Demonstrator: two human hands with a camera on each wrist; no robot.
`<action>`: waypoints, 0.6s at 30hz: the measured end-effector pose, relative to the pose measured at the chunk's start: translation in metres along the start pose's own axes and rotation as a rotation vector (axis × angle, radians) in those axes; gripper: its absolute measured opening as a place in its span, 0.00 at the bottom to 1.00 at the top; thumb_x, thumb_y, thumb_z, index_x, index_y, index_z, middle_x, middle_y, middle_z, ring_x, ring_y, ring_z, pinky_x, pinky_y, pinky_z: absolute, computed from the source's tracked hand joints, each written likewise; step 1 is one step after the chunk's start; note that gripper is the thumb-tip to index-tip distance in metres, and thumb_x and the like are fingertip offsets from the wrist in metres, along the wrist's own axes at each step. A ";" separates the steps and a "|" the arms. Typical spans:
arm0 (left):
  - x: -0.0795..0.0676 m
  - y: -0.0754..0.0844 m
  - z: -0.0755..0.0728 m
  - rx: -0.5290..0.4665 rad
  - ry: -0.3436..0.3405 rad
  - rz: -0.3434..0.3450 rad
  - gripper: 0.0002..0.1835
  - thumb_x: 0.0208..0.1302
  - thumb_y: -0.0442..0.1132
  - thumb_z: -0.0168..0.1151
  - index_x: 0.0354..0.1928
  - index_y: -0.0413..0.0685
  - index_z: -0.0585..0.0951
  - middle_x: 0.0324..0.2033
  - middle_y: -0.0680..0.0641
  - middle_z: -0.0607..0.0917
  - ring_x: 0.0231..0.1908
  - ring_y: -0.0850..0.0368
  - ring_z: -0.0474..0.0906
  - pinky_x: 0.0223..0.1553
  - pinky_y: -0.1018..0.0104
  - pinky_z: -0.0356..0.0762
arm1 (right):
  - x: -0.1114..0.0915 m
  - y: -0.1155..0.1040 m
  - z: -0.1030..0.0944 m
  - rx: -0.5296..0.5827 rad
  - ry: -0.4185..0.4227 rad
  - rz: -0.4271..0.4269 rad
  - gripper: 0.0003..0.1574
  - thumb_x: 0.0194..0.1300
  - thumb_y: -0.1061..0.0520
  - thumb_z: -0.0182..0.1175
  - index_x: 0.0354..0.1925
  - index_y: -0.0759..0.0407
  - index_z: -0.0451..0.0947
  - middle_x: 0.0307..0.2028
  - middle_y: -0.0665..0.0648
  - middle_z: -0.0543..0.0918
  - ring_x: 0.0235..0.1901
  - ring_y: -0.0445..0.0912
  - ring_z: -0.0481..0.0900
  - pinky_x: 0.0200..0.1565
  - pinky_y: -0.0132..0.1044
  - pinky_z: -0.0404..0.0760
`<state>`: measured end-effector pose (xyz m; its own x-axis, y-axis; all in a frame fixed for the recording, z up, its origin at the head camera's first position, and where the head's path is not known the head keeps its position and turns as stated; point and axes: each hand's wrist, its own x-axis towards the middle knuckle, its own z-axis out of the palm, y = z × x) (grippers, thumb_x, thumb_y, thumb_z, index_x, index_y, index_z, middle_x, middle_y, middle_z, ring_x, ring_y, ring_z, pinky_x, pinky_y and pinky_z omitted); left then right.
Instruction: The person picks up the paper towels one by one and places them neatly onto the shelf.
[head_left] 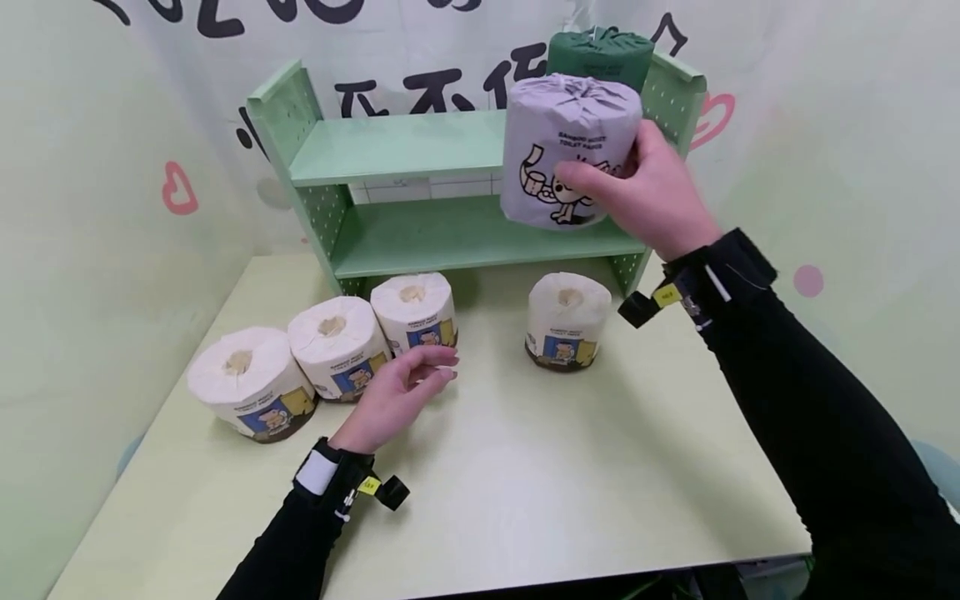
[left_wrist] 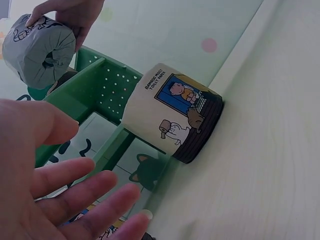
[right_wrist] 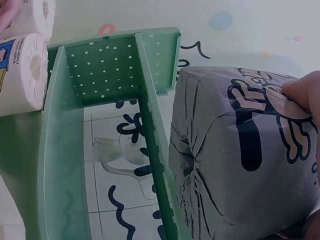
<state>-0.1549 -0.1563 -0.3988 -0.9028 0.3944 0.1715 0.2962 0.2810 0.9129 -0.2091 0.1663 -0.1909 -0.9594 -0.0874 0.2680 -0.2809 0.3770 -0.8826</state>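
Note:
My right hand [head_left: 660, 196] grips a lilac-wrapped toilet roll [head_left: 573, 196] from its right side, thumb across the printed front. The roll is raised in front of the upper shelf, partly covering a green-wrapped toilet roll [head_left: 600, 54] at the shelf's right end. In the right wrist view, the twisted end of the lilac roll [right_wrist: 240, 145] faces the shelf. My left hand [head_left: 393, 400] holds nothing, its fingers loosely bent, beside a white toilet roll [head_left: 412, 304]. The left wrist view shows that hand [left_wrist: 65, 185] with spread fingers.
A green two-tier shelf rack [head_left: 420, 150] stands at the back of the pale table [head_left: 525, 483]. Two more white toilet rolls [head_left: 247, 383] [head_left: 337, 346] line up at left. Another white roll [head_left: 567, 321] stands before the rack's right side. Walls flank the table.

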 end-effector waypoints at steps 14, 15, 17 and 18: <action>-0.001 -0.001 0.002 -0.005 0.004 0.012 0.13 0.74 0.44 0.59 0.58 0.56 0.78 0.53 0.48 0.81 0.49 0.48 0.78 0.44 0.55 0.80 | 0.033 -0.013 0.018 -0.172 0.038 0.007 0.53 0.53 0.30 0.70 0.66 0.50 0.59 0.58 0.52 0.73 0.52 0.41 0.73 0.56 0.44 0.74; -0.001 -0.001 0.001 -0.007 0.001 0.015 0.13 0.74 0.43 0.59 0.58 0.56 0.78 0.53 0.49 0.81 0.49 0.48 0.78 0.44 0.56 0.81 | 0.035 -0.014 0.020 -0.184 0.039 0.014 0.54 0.53 0.29 0.70 0.66 0.50 0.59 0.58 0.52 0.73 0.52 0.41 0.72 0.57 0.43 0.74; -0.001 -0.002 0.001 -0.018 -0.004 0.016 0.13 0.74 0.43 0.59 0.58 0.55 0.78 0.53 0.51 0.81 0.49 0.47 0.78 0.45 0.57 0.81 | 0.041 -0.017 0.023 -0.208 0.035 0.018 0.54 0.53 0.29 0.69 0.66 0.50 0.58 0.58 0.52 0.73 0.53 0.41 0.72 0.56 0.42 0.74; -0.001 -0.002 0.001 -0.022 -0.005 0.016 0.13 0.74 0.43 0.58 0.58 0.55 0.78 0.53 0.52 0.81 0.49 0.47 0.78 0.45 0.57 0.81 | 0.044 -0.018 0.025 -0.220 0.033 0.018 0.55 0.53 0.28 0.69 0.67 0.50 0.58 0.58 0.52 0.73 0.52 0.41 0.72 0.56 0.42 0.74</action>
<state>-0.1542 -0.1566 -0.4010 -0.8963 0.4030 0.1848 0.3039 0.2550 0.9179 -0.2464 0.1329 -0.1726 -0.9620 -0.0496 0.2686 -0.2479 0.5710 -0.7826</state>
